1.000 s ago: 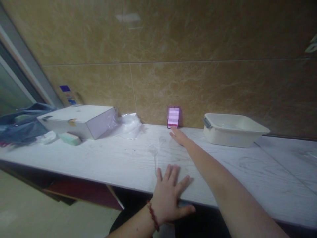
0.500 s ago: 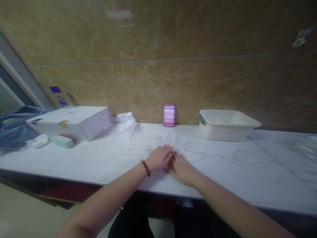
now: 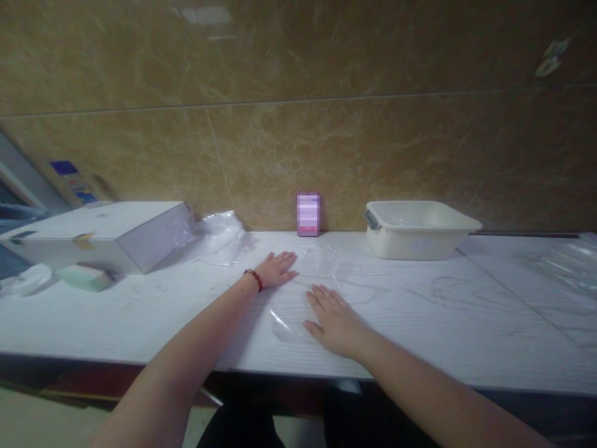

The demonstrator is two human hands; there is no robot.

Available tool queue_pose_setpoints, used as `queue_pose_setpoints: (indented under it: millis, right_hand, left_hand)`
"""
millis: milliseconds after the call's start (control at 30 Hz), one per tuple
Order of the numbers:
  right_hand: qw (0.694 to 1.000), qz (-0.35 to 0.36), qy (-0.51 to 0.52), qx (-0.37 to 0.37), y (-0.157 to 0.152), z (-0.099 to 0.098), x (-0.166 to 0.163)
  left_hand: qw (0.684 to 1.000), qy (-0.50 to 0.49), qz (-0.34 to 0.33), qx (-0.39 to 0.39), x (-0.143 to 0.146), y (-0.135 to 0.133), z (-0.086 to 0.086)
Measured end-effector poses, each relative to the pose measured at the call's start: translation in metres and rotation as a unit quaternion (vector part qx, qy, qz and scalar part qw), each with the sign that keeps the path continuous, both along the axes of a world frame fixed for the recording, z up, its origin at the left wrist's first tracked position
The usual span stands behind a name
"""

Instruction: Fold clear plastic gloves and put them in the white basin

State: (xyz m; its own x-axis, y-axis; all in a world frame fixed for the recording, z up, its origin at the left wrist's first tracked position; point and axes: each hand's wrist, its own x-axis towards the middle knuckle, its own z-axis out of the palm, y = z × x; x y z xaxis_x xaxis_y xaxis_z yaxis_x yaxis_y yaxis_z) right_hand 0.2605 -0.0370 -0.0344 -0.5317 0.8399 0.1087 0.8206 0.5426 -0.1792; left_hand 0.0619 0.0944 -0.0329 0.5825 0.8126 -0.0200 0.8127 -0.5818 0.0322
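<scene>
A thin clear plastic piece (image 3: 288, 328), hard to see against the white grain, lies flat on the tabletop (image 3: 401, 330). My right hand (image 3: 336, 320) rests on or just over it, palm down with fingers spread. Farther back and to the left, my left hand (image 3: 275, 270) is also palm down and open near the plastic's far left part. On that wrist sits a red bead bracelet (image 3: 258, 280). Neither hand grips anything. The plastic's full outline is too faint to make out.
By the wall stand a phone (image 3: 308, 214) with a blurred screen and a cream plastic basin (image 3: 415, 242). To the left are a white box (image 3: 125, 236), crumpled clear plastic (image 3: 219, 233) and a pale green sponge (image 3: 86, 278). Clear plastic (image 3: 566, 264) lies far right.
My hands were together at the middle and have moved apart. The left went forward and left, with fingers spreading; the right stayed nearer me. The plastic shows more between them. The view has shifted slightly.
</scene>
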Motion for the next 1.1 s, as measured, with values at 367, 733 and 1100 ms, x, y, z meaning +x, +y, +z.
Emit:
queue_pose_setpoints:
  millis: [367,733,1100]
  right_hand:
    - [1.000,0.001,0.005,-0.014,0.002,0.001,0.000]
    - [1.000,0.003,0.003,-0.008,0.001,-0.001,0.000]
    - [0.995,-0.026,0.079,-0.055,0.006,0.010,0.004]
  left_hand:
    - [0.995,-0.047,0.043,0.079,-0.017,-0.012,0.011]
    - [0.994,-0.019,-0.104,-0.001,0.002,-0.058,0.008]
    - [0.999,-0.031,-0.029,-0.012,-0.040,-0.104,0.024]
